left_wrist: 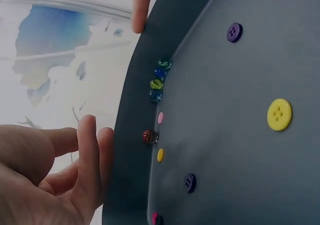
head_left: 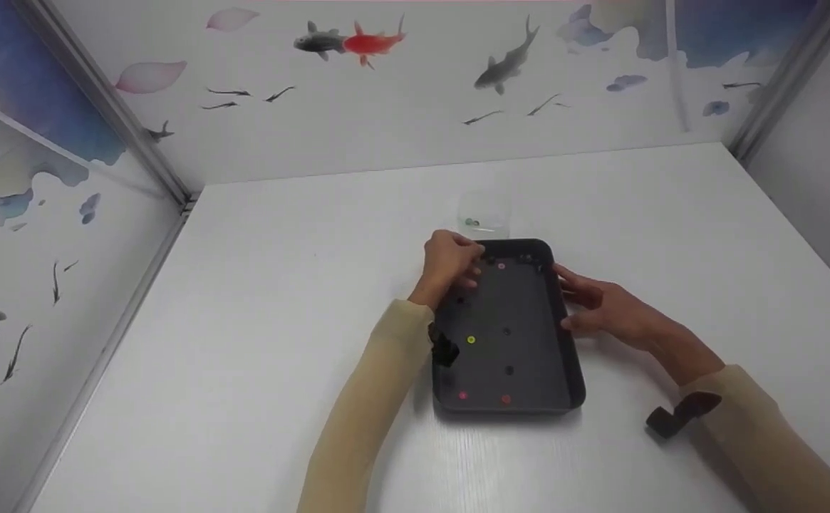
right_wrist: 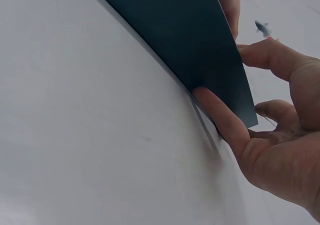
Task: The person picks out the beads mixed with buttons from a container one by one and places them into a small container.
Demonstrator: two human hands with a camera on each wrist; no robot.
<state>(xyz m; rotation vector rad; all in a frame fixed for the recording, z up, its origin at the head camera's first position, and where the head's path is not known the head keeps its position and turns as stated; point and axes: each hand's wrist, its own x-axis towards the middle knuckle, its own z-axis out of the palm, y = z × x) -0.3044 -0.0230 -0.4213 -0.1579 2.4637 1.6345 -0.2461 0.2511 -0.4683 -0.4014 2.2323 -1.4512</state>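
A dark grey tray (head_left: 489, 306) lies lengthwise on the table. My left hand (head_left: 450, 260) is over its far left corner, fingers loosely bent beside the rim; nothing shows between them in the left wrist view. My right hand (head_left: 607, 310) grips the tray's right side, one digit low against the wall (right_wrist: 180, 40) and another at the rim. Inside, several glass marbles (left_wrist: 156, 84) line one wall, with a reddish-brown marble (left_wrist: 149, 136) apart from them. Buttons lie scattered on the tray floor, among them a yellow button (left_wrist: 279, 114) and a purple button (left_wrist: 234, 32).
Just behind the tray stands a small clear container (head_left: 484, 210) with a couple of greenish marbles in it. White table surface (head_left: 265, 320) surrounds both. Panels printed with fish (head_left: 415, 107) close off the back and sides.
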